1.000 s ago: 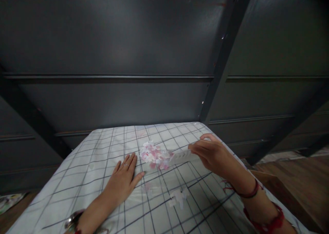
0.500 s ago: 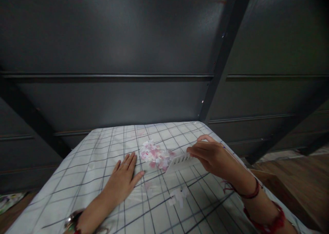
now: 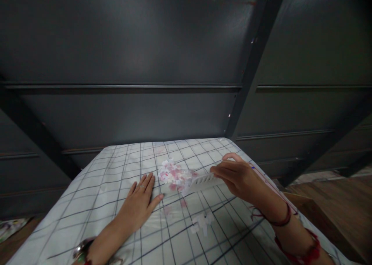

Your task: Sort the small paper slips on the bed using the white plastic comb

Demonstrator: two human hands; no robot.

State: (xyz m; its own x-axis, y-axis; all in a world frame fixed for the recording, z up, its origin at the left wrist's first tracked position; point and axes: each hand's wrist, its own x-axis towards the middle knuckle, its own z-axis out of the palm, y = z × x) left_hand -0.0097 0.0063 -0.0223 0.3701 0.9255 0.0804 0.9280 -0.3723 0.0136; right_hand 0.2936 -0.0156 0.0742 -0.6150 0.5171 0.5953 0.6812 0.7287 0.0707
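My left hand (image 3: 139, 199) lies flat on the checked tablecloth (image 3: 95, 203) with its fingers spread, just left of a heap of white and pink paper-like scraps (image 3: 174, 174). My right hand (image 3: 235, 175) pinches a thin, flat white slotted plastic piece (image 3: 203, 182) by its right end. The piece is tilted, and its left edge meets the right side of the heap. Its exact kind cannot be made out. Nearer to me, a few loose white scraps (image 3: 202, 222) lie on the cloth.
A dark grey panelled wall (image 3: 130, 115) rises behind the table's far edge. At the lower right, an open cardboard box (image 3: 308, 205) stands beside the table on a wooden floor (image 3: 340, 191). A patterned item (image 3: 11, 228) lies on the floor at far left.
The slotted piece has tilted and its left end shifted slightly left against the heap. A small pink patch now shows below the heap. My left hand stays in place.
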